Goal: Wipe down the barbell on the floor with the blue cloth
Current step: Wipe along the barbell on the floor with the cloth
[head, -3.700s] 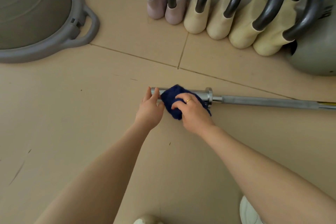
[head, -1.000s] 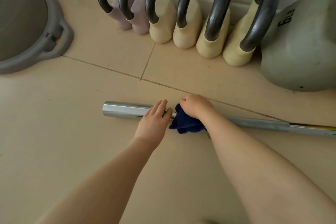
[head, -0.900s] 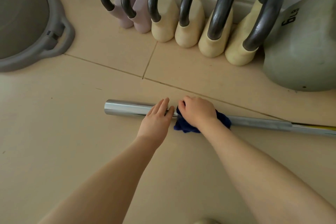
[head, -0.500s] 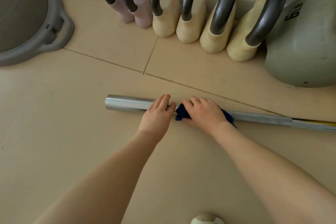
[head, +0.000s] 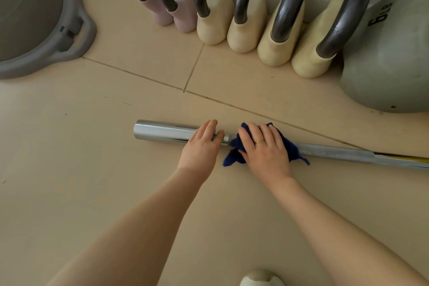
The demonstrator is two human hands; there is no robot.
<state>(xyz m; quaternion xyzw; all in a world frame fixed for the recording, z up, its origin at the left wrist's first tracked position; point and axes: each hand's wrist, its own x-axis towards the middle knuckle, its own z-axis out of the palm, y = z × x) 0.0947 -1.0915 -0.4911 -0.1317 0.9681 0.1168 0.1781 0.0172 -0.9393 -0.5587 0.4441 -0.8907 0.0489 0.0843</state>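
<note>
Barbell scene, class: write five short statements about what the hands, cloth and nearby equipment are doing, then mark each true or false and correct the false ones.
1. The right hand presses the blue cloth onto the barbell. True.
2. The left hand lifts the barbell off the floor. False: the bar lies on the floor, the hand resting on it.
3. The cloth covers the bar's left end. False: that end is bare.
4. The grey kettlebell reads 6 LB. True.
5. The right hand wears a ring. True.
</note>
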